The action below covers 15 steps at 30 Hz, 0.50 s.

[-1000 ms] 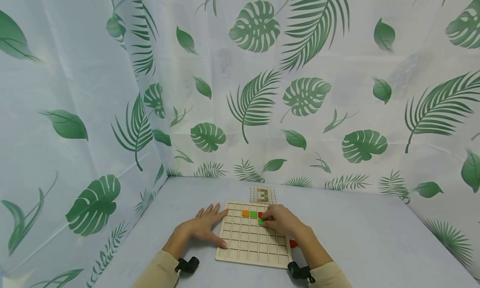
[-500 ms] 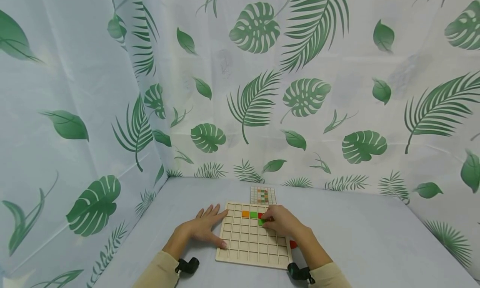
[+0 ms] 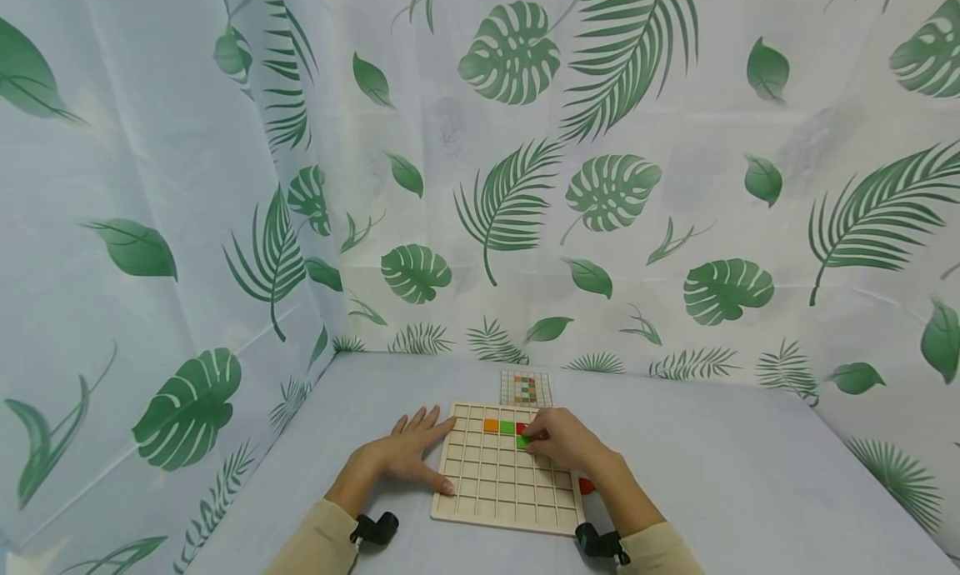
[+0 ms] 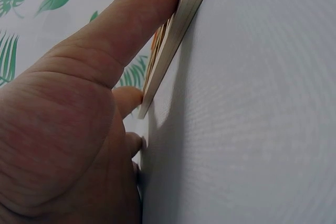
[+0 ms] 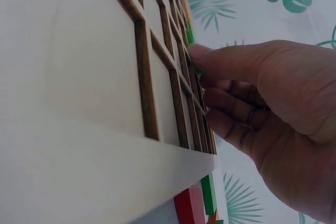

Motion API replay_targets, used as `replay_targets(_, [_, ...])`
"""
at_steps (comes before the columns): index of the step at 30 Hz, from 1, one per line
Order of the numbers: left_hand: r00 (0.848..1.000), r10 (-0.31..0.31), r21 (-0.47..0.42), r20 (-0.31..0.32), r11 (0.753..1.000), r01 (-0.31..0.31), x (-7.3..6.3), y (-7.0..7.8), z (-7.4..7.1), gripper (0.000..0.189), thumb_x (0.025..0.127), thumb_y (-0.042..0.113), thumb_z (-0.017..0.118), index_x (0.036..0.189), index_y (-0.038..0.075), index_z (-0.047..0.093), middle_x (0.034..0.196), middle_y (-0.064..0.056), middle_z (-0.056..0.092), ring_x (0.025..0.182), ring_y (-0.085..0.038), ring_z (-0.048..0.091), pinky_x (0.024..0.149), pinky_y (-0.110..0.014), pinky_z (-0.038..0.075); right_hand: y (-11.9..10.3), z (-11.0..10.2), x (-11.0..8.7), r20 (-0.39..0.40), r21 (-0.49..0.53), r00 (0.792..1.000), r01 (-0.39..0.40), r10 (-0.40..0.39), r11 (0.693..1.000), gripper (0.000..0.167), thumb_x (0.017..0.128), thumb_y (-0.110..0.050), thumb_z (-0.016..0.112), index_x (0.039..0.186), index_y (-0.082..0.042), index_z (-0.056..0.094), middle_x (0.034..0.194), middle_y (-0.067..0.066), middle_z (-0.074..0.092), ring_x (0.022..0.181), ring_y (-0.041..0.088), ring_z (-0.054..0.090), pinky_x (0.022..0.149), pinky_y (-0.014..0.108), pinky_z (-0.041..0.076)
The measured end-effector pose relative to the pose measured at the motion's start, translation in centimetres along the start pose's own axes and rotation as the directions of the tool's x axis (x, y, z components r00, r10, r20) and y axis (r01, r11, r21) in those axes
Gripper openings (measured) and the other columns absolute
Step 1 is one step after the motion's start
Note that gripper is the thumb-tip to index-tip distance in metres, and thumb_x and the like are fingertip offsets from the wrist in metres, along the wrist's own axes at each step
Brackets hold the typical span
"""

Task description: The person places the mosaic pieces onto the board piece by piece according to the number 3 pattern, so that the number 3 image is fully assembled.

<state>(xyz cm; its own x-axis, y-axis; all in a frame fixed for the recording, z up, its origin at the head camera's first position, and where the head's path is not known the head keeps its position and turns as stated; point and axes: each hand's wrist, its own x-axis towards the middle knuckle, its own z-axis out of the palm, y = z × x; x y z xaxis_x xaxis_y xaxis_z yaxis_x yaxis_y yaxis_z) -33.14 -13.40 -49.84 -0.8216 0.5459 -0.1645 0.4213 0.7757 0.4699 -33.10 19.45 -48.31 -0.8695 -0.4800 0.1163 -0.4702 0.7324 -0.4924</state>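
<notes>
A wooden grid board (image 3: 480, 502) lies in front of me. My left hand (image 3: 408, 456) rests along its left side with fingers spread, thumb on the frame; the left wrist view has the thumb (image 4: 100, 40) against the board's edge. In the board's upper rows sit an orange tile (image 3: 491, 426), a green tile (image 3: 507, 427) and a red tile (image 3: 521, 429). Below the red one, my right hand (image 3: 567, 438) pinches a second green tile (image 3: 522, 442) with thumb and fingertips. Its curled fingers partly hide that tile and the cells to its right.
Behind the board lies a small card (image 3: 509, 389) printed with a coloured grid. Beyond the board's right edge, partly under the right forearm, is a red piece (image 3: 587, 487); the right wrist view shows a red block (image 5: 189, 205) and a green block (image 5: 208, 195) there.
</notes>
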Motion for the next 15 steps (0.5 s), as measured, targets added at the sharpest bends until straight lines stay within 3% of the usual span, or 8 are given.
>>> replay_targets(15, [1.000,-0.012,0.002,0.000,1.000,0.012,0.07,0.00,0.11,0.121,0.073,0.077,0.079,0.168,0.026,0.023,0.176,-0.015,0.007,0.163,-0.037,0.000,0.130,-0.062,0.002,-0.10,0.01,-0.09,0.001,0.059,0.999,-0.049,0.049,0.997,0.020,0.088,-0.012,0.083,0.108,-0.007,0.083,0.096,-0.002,0.071,0.083,0.011,0.057,0.070,0.024,0.050])
